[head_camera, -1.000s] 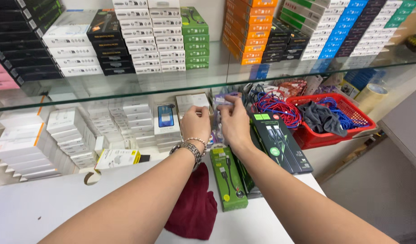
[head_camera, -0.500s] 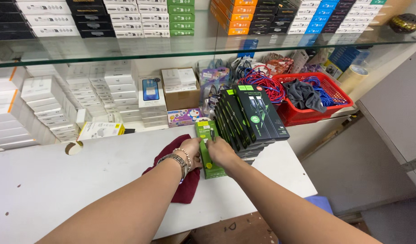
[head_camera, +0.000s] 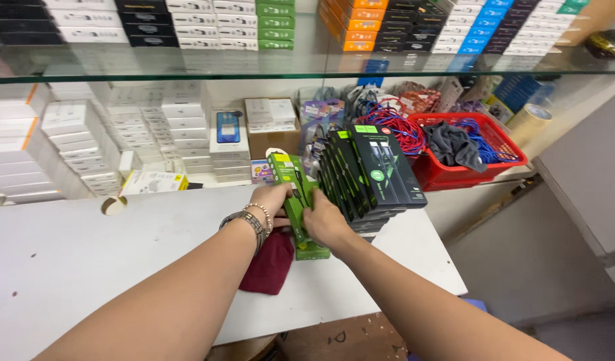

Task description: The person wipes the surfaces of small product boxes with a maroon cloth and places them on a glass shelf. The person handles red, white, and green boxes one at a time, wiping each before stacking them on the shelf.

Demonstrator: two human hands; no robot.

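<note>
Both hands on the green boxes (head_camera: pixel 295 200), lifted off the white surface (head_camera: pixel 87 254). Left hand (head_camera: pixel 272 200) wraps the stack from its left side, right hand (head_camera: pixel 324 220) clamps it from the right, fingers closed around it. Row of black boxes (head_camera: pixel 371 175) leans just right of the right hand, touching the stack. Maroon cloth (head_camera: pixel 270 264) lies under the left wrist. Red basket (head_camera: pixel 484 170) of cables sits well beyond the right hand.
</note>
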